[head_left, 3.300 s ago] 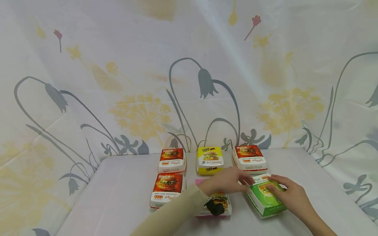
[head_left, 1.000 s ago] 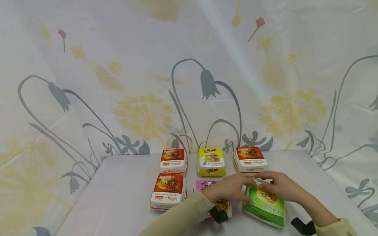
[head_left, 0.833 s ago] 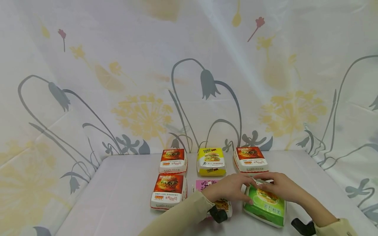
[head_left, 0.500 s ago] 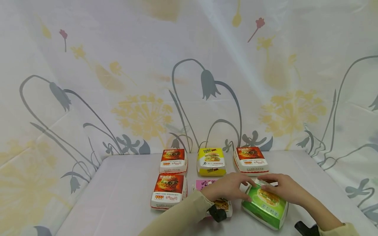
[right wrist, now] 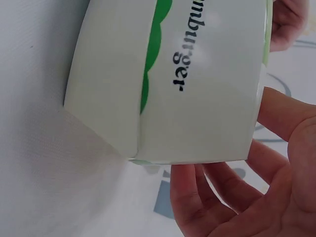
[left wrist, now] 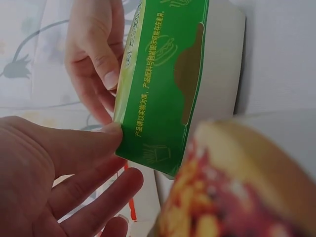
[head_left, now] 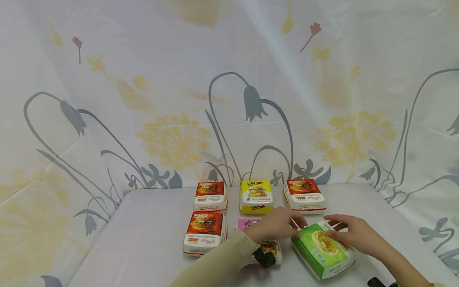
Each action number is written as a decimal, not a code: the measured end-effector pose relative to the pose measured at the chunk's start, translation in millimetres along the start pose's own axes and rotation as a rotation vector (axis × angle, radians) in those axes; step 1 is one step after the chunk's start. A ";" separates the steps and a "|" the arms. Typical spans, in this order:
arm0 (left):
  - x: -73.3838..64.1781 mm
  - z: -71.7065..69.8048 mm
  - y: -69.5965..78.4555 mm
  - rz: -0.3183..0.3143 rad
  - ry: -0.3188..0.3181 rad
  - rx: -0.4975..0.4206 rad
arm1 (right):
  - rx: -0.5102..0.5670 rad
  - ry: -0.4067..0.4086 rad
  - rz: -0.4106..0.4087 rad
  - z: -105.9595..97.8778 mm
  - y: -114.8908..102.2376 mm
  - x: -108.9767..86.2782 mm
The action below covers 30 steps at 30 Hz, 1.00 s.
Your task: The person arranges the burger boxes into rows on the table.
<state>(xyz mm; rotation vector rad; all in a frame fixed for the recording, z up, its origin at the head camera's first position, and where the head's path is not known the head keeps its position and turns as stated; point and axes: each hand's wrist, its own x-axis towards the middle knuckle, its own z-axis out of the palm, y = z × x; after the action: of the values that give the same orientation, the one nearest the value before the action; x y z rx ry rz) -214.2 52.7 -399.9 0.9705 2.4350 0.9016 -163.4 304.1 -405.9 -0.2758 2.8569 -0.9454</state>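
Observation:
A green and white hamburger box (head_left: 320,249) sits turned at an angle on the table's right side. My left hand (head_left: 273,225) is at its left corner; in the left wrist view, the thumb touches the box's green side (left wrist: 163,74) at the corner while the other fingers extend loosely below. With the thumb on top and fingers bent over the far edge, my right hand (head_left: 355,234) holds the box. The right wrist view shows the box's white side (right wrist: 197,113) with black lettering, and the fingers (right wrist: 185,197) at its edge.
A pink burger box (head_left: 250,224) lies partly under my left wrist. Two red boxes (head_left: 210,195) stand at the left, one behind the other. A yellow box (head_left: 256,196) and another red box (head_left: 305,194) line the back, before a flowered cloth (head_left: 229,99).
The green box has turned clockwise, its green front swinging toward the left. My right hand has shifted right with its thumb over the top; the left has drawn back slightly to the corner.

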 end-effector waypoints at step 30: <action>-17.1 0.7 10.2 0.074 0.042 0.108 | 0.084 -0.031 0.157 9.5 5.0 0.0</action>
<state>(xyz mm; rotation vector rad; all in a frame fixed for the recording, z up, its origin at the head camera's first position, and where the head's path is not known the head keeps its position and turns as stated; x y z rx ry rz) -197.0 46.6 -391.8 1.0963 2.5204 0.8298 -162.5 302.5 -416.5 -0.0559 2.7542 -1.0163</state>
